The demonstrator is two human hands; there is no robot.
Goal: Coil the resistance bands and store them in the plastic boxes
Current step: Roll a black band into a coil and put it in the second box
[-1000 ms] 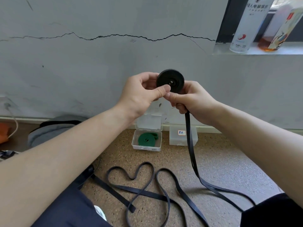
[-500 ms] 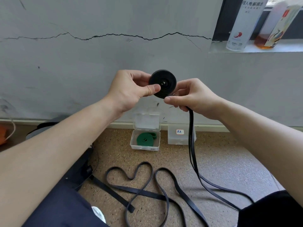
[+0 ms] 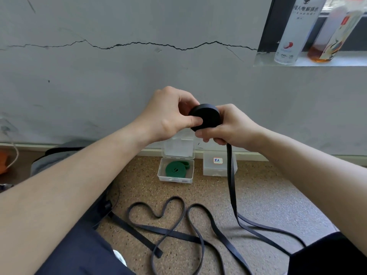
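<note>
Loose loops of a flat black rubber resistance band (image 3: 172, 232) sprawl on the speckled brown floor (image 3: 258, 195). Its tail rises to the right hand (image 3: 232, 127), which clasps it just beneath a tight round black coil (image 3: 208, 117); the left hand (image 3: 168, 116) pinches the coil between thumb and fingers. Beyond, by the cracked grey wall (image 3: 119, 80), an open clear plastic box (image 3: 174, 180) holds a coiled green band (image 3: 175, 170), just beside a closed clear plastic box (image 3: 213, 170) with a small label
</note>
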